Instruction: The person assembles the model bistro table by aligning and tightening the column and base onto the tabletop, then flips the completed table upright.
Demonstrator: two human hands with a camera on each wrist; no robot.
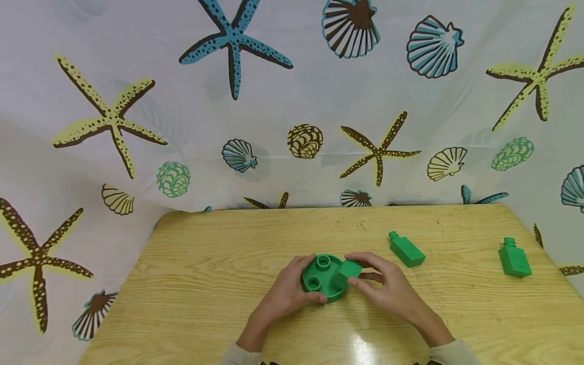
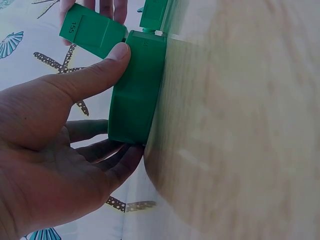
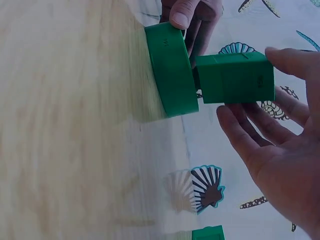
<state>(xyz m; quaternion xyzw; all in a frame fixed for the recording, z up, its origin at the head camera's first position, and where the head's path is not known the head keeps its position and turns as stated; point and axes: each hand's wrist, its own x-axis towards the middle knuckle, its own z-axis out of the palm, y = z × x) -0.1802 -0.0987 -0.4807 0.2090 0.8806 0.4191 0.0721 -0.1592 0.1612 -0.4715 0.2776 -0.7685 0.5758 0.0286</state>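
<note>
A round green base with a raised rim and two visible ring-shaped sockets is at the table's middle. My left hand grips its side, thumb near the front and fingers round the back. A green bottle-shaped block stands neck-down over the base's right part, leaning a little to the right. My right hand holds the block between thumb and fingers. In the right wrist view, the block meets the base at a narrow dark gap; its neck is mostly hidden.
Another green bottle-shaped block lies on the wooden table behind my right hand. A similar green block lies farther right. A white cloth with starfish and shells hangs behind the table.
</note>
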